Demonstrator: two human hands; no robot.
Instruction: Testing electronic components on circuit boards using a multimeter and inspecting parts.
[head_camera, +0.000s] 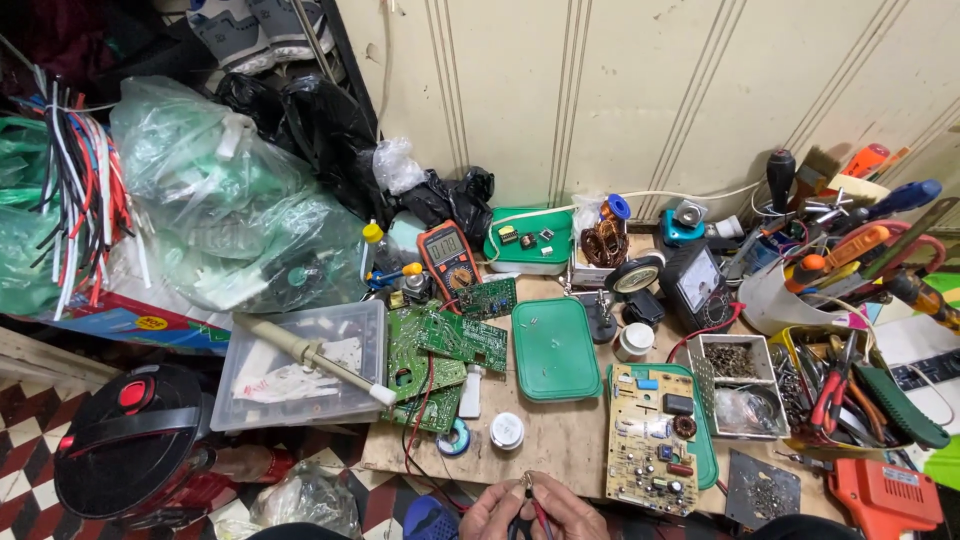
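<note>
At the bottom edge, the left hand (497, 513) and right hand (568, 514) meet, fingers pinched together on a thin red-handled tool (533, 505). It sits just over the counter (560, 440) edge, near a beige circuit board (652, 440) on a green lid (708, 455).

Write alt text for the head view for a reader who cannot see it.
At the bottom edge, the left hand and right hand meet around a thin red-tipped tool over a crowded wooden workbench. Green circuit boards, a beige circuit board on a green lid, an orange multimeter and tool tubs fill the bench.
</note>
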